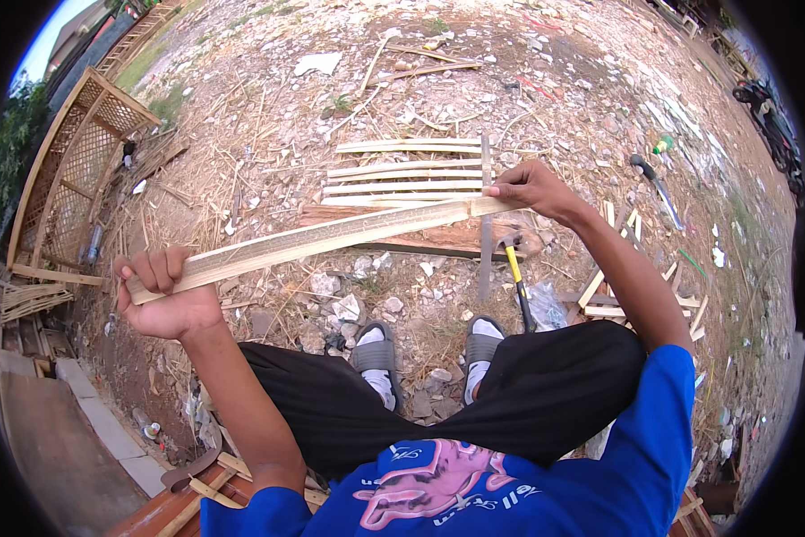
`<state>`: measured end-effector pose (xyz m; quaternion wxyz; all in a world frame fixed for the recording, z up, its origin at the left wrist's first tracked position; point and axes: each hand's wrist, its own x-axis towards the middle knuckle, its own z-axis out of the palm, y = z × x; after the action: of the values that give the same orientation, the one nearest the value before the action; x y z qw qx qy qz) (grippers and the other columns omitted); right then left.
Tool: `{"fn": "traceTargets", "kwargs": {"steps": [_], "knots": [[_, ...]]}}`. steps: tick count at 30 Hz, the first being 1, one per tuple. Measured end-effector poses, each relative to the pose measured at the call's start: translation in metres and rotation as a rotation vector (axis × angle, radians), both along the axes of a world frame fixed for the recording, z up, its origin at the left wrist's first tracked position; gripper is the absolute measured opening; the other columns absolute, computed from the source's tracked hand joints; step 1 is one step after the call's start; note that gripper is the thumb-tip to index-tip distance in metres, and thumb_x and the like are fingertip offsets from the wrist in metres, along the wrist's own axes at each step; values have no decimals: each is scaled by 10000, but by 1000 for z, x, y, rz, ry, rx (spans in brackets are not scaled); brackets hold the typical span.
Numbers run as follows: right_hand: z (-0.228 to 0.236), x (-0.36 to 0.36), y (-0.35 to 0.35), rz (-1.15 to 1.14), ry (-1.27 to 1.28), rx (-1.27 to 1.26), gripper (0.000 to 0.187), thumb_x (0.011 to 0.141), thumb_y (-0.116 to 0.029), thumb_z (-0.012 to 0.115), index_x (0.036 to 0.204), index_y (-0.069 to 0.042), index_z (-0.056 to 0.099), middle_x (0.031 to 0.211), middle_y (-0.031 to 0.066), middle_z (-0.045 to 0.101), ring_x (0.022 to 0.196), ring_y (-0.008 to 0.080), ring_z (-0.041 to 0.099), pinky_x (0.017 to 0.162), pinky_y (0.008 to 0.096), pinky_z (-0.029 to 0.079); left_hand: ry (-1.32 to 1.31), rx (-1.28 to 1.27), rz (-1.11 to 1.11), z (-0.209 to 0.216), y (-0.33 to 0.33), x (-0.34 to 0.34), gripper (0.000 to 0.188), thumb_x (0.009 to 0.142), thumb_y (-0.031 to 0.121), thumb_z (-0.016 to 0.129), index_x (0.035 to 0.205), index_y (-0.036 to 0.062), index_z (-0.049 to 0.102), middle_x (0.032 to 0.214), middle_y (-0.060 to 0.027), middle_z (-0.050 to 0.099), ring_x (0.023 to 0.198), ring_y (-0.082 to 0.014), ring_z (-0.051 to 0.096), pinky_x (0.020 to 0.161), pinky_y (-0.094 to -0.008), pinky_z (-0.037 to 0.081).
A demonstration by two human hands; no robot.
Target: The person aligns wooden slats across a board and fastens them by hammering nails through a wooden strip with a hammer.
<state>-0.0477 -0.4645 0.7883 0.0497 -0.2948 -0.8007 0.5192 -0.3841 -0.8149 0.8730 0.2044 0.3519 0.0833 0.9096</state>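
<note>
A long split bamboo slat stretches between my two hands, its pale hollow inner face showing and its right end higher up in view. My left hand has its fingers wrapped round the left end. My right hand pinches the other end between thumb and fingers. Beyond the slat, several thin bamboo strips lie side by side on the ground. Their right ends meet a narrow grey crosspiece. A reddish-brown wooden block lies partly hidden under the held slat.
A hammer with a yellow and black handle leans at the block's right end, beside clear plastic. Cut wood pieces lie to the right, beyond them a black-handled tool. A lattice frame stands left; rubble covers the ground.
</note>
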Motion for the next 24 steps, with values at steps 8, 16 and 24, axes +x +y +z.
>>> {"fn": "traceTargets", "kwargs": {"steps": [8,16,24], "knots": [[-12,-29,-72,24,153,-126,233,879,-205,760,951,17,750,677,-39,611,596,30,470,520,214,340,-200,-95,66,-13,-49,-47,147,879,244,412,837,105,434,558,28,270,442,-79,241,476,-259,225],[-60,-69,-83,54,158,-59,256,925,-245,699,947,6,745,749,-11,669,701,50,529,623,249,422,-346,-236,83,-44,-41,-98,173,855,240,393,829,79,450,557,11,273,450,-97,254,479,-270,250],[-97,-93,-84,164,104,2,253,962,-216,643,883,24,667,711,17,597,704,74,499,631,281,412,-436,-416,159,-60,-37,-106,164,857,227,375,834,79,443,539,13,261,447,-104,243,464,-274,236]]}}
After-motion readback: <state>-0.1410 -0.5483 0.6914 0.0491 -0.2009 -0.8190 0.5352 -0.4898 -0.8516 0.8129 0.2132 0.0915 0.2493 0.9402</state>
